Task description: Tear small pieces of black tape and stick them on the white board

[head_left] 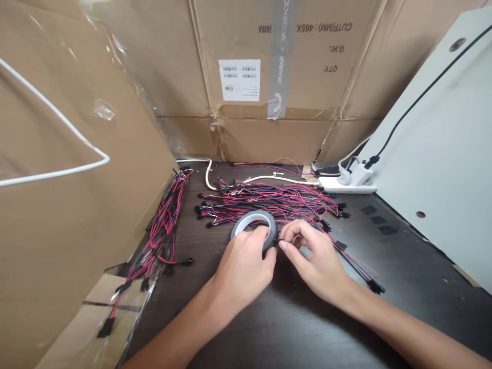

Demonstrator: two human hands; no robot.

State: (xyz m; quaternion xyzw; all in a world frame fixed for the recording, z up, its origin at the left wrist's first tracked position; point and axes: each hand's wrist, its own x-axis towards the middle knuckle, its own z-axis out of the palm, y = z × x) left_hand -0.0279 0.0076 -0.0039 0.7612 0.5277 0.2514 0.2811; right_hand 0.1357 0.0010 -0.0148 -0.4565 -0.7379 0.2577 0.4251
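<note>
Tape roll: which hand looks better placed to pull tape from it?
Probably the right hand: it pinches a dark strip at the edge of the tape roll, while the left hand grips the roll.

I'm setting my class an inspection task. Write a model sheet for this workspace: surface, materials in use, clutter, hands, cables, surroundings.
Surface: dark tabletop with a wood-grain look.
Materials in use: tape roll, black with a grey core; wire pile, mostly red, blue and black, behind the hands.
Clutter: second wire bundle at the left; black patches at the right, apparently tape.
Hands: left hand grips the tape roll; right hand pinches a black strip at its edge, probably tape.
Cables: white cable running to a power strip; black cable plugged in there.
Surroundings: cardboard behind and left; white panel at right.
</note>
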